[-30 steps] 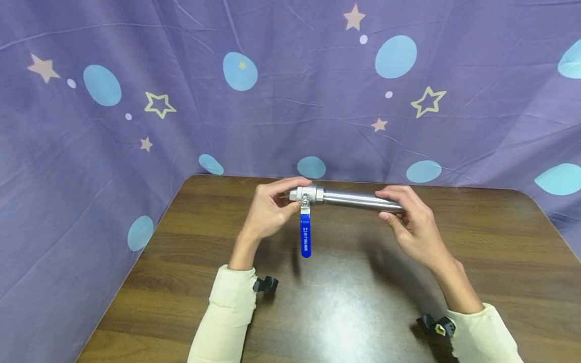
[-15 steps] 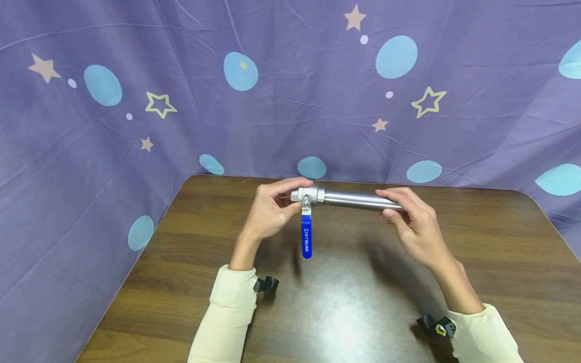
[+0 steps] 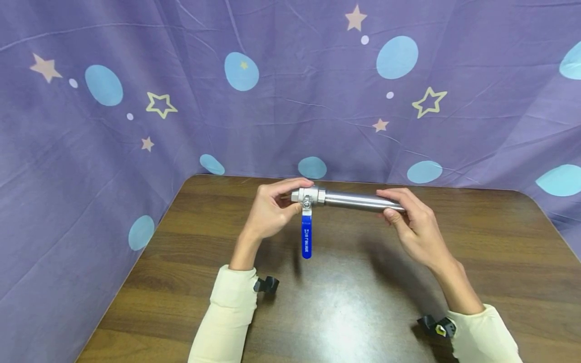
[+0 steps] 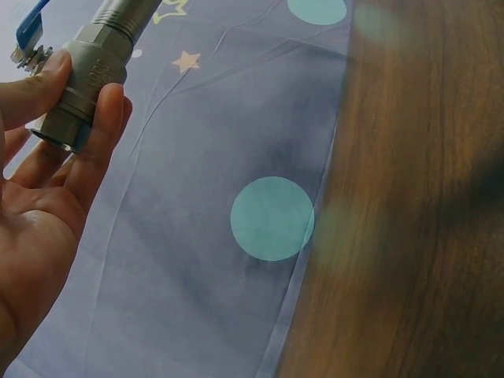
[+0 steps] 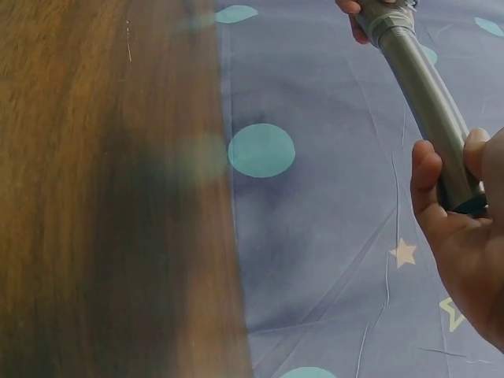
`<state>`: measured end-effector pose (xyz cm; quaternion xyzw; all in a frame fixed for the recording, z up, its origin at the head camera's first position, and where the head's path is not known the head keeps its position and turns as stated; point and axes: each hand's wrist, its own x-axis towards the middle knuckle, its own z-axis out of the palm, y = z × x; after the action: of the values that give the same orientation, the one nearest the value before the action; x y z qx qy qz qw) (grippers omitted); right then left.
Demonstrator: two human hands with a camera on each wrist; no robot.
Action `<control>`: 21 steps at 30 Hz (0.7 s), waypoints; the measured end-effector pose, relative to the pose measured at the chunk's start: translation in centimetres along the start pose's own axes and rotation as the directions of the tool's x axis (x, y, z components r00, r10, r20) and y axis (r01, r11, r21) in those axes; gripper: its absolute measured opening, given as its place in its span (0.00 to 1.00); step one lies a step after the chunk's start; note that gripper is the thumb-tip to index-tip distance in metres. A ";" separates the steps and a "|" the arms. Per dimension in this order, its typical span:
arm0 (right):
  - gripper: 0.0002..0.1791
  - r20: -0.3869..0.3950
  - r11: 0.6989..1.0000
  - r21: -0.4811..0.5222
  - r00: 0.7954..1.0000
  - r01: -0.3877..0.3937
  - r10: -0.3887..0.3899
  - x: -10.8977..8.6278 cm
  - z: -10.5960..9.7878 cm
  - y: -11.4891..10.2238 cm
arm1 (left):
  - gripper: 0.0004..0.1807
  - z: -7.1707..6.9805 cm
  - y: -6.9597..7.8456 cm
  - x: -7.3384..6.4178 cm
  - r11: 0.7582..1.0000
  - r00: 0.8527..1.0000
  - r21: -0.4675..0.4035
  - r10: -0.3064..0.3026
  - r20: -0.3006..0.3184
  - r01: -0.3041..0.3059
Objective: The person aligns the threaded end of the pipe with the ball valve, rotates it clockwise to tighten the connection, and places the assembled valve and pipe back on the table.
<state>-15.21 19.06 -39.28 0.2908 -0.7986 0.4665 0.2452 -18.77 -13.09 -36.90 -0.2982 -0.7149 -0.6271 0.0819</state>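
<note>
A silver ball valve (image 3: 310, 194) with a blue lever handle (image 3: 306, 237) is joined to a shiny steel pipe (image 3: 354, 199). My left hand (image 3: 268, 212) grips the valve body, its thumb below and fingers over the top. The lever points toward me, square to the pipe. At the pipe's far right end, my right hand (image 3: 417, 227) holds it between thumb and fingers. In the left wrist view, threads show where the pipe (image 4: 124, 16) meets the valve (image 4: 94, 71). The right wrist view shows the pipe's open end (image 5: 471, 203) near my right palm.
Below the held pipe lies a brown wooden table (image 3: 345, 282), with shadows of the hands on it. A purple curtain (image 3: 290, 111) with stars and blue dots hangs behind the table and along its left. Black camera mounts (image 3: 267, 285) sit at both wrists.
The valve's lever and body have shifted very slightly to the right in the head view. Both hands keep their holds.
</note>
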 end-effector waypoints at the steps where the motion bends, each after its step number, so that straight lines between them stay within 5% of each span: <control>1: 0.26 0.005 1.000 0.014 1.000 0.001 -0.001 0.0 0.0 0.0 | 0.25 0.0 0.0 0.0 1.000 1.000 0.001 0.001 -0.001 -0.001; 7: 0.28 0.043 0.993 0.121 0.999 -0.009 0.004 -0.2 0.1 -0.1 | 0.25 -0.2 -0.2 0.0 1.000 1.000 0.000 0.007 -0.011 -0.007; 15: 0.27 -0.049 0.994 0.015 0.993 0.110 -0.109 0.1 0.4 0.3 | 0.25 -0.2 -0.1 0.0 1.000 1.000 0.004 0.008 -0.005 -0.008; 21: 0.28 -0.079 0.995 0.004 0.992 0.104 -0.103 0.1 0.4 0.5 | 0.25 -0.1 -0.1 0.0 1.000 1.000 0.004 0.005 -0.007 -0.005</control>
<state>-15.67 18.91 -39.71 0.3141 -0.7702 0.4676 0.2991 -18.83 -13.18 -36.96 -0.2978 -0.7150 -0.6266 0.0864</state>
